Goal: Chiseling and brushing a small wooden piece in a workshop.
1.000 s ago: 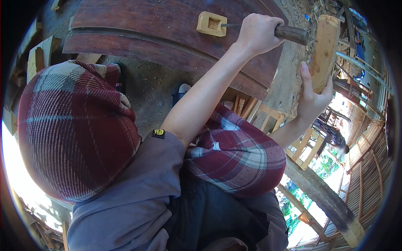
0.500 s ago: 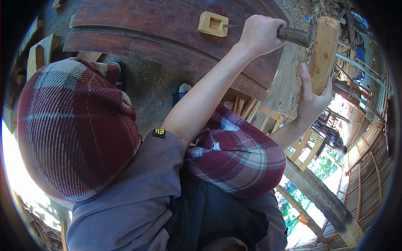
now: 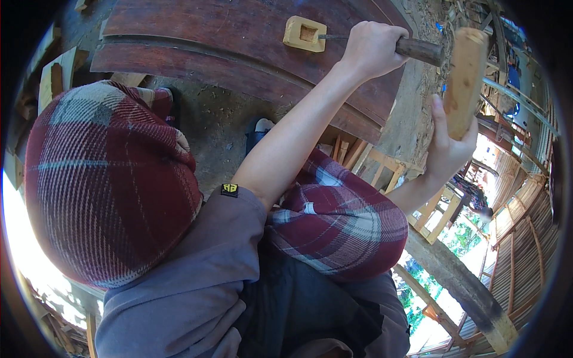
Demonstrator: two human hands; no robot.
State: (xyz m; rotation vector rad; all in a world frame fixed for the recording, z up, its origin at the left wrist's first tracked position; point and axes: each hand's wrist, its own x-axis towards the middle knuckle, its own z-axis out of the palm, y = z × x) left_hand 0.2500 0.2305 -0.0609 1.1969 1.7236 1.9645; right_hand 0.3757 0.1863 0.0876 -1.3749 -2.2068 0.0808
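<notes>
My left hand (image 3: 375, 50) is closed round the dark wooden handle (image 3: 421, 52) of a chisel. Its thin blade (image 3: 334, 37) meets the right side of a small yellowish wood block (image 3: 305, 34). A squarish hole is cut in the block, which lies on a reddish-brown wooden panel (image 3: 233, 30). In my right hand (image 3: 452, 149) is a thick pale wooden mallet (image 3: 467, 77), gripped at its lower end, fingers wrapped behind it. The mallet stands just right of the chisel handle's butt, with a small gap between them.
Cut wood pieces (image 3: 59, 74) are stacked at the far left. A rough timber beam (image 3: 397, 128) runs past the panel's right end, near a light wooden frame (image 3: 439, 212). My knees in plaid cloth (image 3: 113, 185) flank the arms. Another person (image 3: 468, 194) is in the right background.
The mallet in my right hand has shifted slightly to the right, away from the chisel's butt. My left hand, the chisel and the block stay in place.
</notes>
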